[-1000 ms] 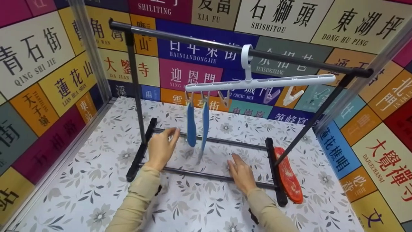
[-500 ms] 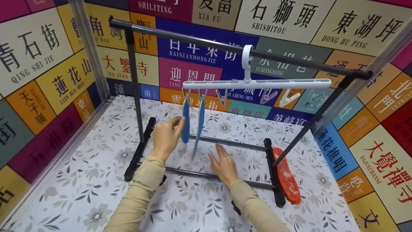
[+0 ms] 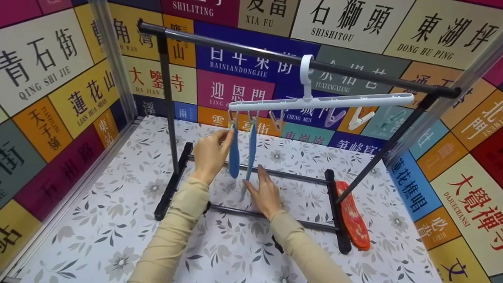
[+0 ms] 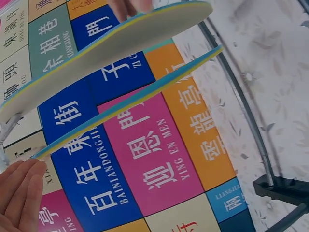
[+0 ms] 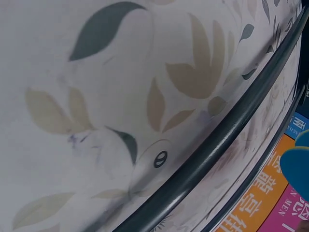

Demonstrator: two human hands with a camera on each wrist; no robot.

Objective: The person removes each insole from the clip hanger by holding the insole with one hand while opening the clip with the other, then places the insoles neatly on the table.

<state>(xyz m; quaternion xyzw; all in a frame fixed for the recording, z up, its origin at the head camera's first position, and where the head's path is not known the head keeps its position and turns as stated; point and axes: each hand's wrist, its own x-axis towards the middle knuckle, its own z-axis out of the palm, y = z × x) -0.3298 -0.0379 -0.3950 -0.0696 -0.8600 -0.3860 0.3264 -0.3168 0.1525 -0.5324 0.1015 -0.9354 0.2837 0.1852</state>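
Two blue insoles hang side by side from clips on a white clip hanger (image 3: 322,102). My left hand (image 3: 210,154) pinches the upper edge of the left insole (image 3: 234,157), just below its clip (image 3: 233,116). In the left wrist view, the fingertips (image 4: 26,186) meet that insole's end; the thumb is hidden there. My right hand (image 3: 267,192) is at the lower part of the other insole (image 3: 252,151), thumb beside it and fingers extended. The left wrist view shows this insole's pale face (image 4: 111,53). No hand shows in the right wrist view.
The hanger hooks over the top bar (image 3: 243,50) of a dark metal rack. Several more clips (image 3: 277,120) dangle from it. A red insole (image 3: 353,216) lies beside the rack's right foot (image 3: 338,220) on the floral surface (image 3: 118,236). Patterned walls enclose it.
My left hand has risen and moved right, from beside the left insole to its upper edge. My right hand has moved left and up to the second insole.
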